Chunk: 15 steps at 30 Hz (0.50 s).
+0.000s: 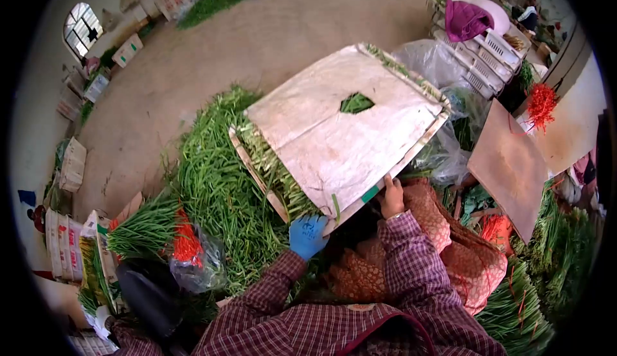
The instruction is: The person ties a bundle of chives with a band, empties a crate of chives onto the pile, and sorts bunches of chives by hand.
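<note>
A large box (404,158) is tilted in front of me, packed with green stalks (275,165) along its sides. Over the stalks lies a whitish sheet (321,118) with a torn hole showing green beneath. My left hand (308,235), in a blue glove, is closed on the box's near left corner. Bare, my right hand (392,198) grips the near edge beside a green strip, thumb on top. The undersides of both hands are hidden.
Loose green stalks (212,144) are heaped left of the box. Red ties (187,240) lie near a plastic bag at lower left. To the right are a brown board (508,169), patterned cloth (472,259) and stacked white crates (485,60).
</note>
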Each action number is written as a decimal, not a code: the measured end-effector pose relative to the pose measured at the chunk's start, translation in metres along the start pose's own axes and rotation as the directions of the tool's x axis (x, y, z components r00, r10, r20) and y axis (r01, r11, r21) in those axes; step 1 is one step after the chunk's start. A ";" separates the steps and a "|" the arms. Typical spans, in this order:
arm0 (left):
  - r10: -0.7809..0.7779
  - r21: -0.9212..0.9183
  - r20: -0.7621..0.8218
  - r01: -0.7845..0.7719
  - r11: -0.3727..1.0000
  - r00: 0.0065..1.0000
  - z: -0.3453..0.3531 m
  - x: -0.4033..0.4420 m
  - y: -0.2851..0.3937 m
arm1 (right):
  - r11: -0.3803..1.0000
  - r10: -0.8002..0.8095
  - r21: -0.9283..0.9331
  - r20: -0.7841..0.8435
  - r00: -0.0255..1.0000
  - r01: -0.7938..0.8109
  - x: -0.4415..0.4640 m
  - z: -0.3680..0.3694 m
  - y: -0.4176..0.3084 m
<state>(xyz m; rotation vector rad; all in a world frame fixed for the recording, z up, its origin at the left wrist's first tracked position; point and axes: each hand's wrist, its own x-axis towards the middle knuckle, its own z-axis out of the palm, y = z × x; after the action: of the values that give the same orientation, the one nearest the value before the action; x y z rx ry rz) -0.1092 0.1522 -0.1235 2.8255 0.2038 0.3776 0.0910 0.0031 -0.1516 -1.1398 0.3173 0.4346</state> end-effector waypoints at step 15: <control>0.139 0.077 0.202 -0.157 0.985 0.969 -0.024 0.003 -0.045 | 0.987 0.042 0.154 0.013 0.999 -0.043 -0.014 0.008 0.024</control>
<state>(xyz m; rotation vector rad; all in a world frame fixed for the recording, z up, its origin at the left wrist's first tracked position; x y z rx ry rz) -0.1176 0.2018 -0.1138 2.9548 -0.0328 0.1208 0.0673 0.0162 -0.1619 -0.9813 0.3614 0.4453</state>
